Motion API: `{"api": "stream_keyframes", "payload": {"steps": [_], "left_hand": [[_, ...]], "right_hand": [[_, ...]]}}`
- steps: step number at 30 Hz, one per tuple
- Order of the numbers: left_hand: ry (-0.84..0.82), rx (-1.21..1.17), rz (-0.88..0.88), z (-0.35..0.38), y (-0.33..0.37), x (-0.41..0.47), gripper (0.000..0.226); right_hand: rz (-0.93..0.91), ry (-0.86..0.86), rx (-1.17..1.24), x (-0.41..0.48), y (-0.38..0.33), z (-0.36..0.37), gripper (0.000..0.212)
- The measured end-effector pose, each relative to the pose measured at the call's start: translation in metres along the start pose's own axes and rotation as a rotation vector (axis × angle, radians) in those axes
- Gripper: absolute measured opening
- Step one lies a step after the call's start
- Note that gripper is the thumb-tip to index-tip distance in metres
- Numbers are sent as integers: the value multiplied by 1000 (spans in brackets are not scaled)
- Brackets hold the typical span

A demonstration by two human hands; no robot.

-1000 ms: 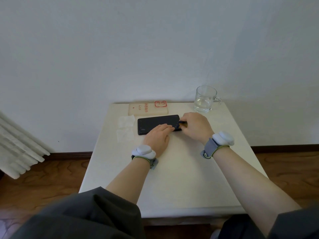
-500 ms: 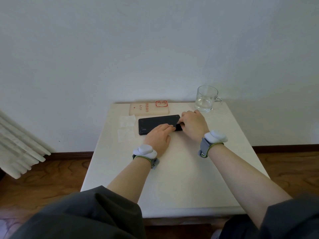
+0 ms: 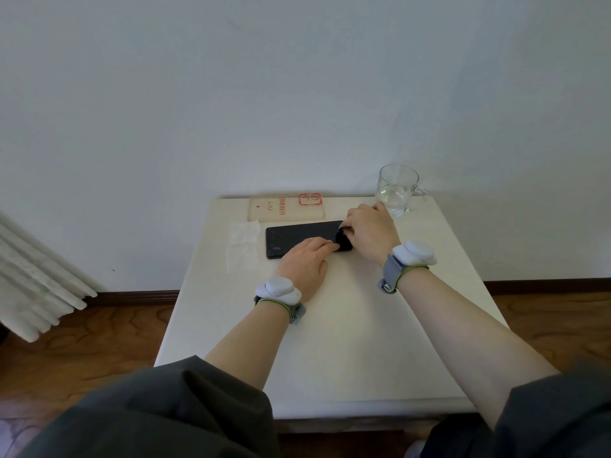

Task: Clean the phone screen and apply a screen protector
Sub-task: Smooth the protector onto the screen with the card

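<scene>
A black phone (image 3: pixel 297 234) lies lengthwise near the back of the white table (image 3: pixel 347 342). My left hand (image 3: pixel 304 262) rests on the phone's near edge, its straight fingers pressing flat on the screen. My right hand (image 3: pixel 370 233) is at the phone's right end with curled fingers, pinching a dark curled film (image 3: pixel 344 241) that lifts off that end. The hands hide the phone's right end.
A beige box with red print (image 3: pixel 284 208) lies behind the phone by the wall. Two white wipes (image 3: pixel 244 232) sit left of the phone. A glass mug with some water (image 3: pixel 395 190) stands at the back right corner, close to my right hand. White curtain folds (image 3: pixel 29 285) hang at left.
My right hand has shifted slightly back towards the mug, and the dark film now stands up more from the phone's right end. My left hand has stayed pressing on the screen.
</scene>
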State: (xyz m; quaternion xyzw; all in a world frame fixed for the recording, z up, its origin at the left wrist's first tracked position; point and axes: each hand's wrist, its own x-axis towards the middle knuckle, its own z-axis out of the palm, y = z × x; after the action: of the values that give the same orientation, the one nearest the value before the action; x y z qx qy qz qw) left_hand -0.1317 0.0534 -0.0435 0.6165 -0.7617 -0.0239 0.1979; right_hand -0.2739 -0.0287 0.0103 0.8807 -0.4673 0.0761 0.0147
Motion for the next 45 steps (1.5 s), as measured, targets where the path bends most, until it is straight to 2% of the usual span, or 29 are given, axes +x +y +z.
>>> {"api": "stream_keyframes", "payload": {"steps": [7, 15, 23, 27, 31, 35, 37, 42, 45], "left_hand": [[-5, 24, 45, -1, -1, 1, 46], [-41, 43, 53, 2, -1, 5, 48], [-58, -34, 29, 3, -2, 6, 49], [-52, -45, 32, 3, -3, 5, 48], [-36, -48, 28, 4, -4, 6, 48], [-47, -50, 31, 6, -5, 6, 72], [-53, -52, 34, 5, -6, 6, 74], [-51, -30, 25, 4, -6, 6, 47], [-46, -14, 11, 3, -6, 5, 48]], "right_hand": [[152, 141, 97, -2, 9, 1, 26], [53, 6, -6, -10, 9, 2, 26], [84, 27, -53, 8, 0, 3, 30], [147, 114, 8, 6, 1, 3, 27], [64, 37, -39, 2, -3, 4, 26], [71, 39, -70, 10, -5, 6, 27], [90, 37, -71, 15, -4, 7, 27], [232, 197, 158, 16, 9, 10, 25], [236, 198, 275, 12, 15, 8, 22]]}}
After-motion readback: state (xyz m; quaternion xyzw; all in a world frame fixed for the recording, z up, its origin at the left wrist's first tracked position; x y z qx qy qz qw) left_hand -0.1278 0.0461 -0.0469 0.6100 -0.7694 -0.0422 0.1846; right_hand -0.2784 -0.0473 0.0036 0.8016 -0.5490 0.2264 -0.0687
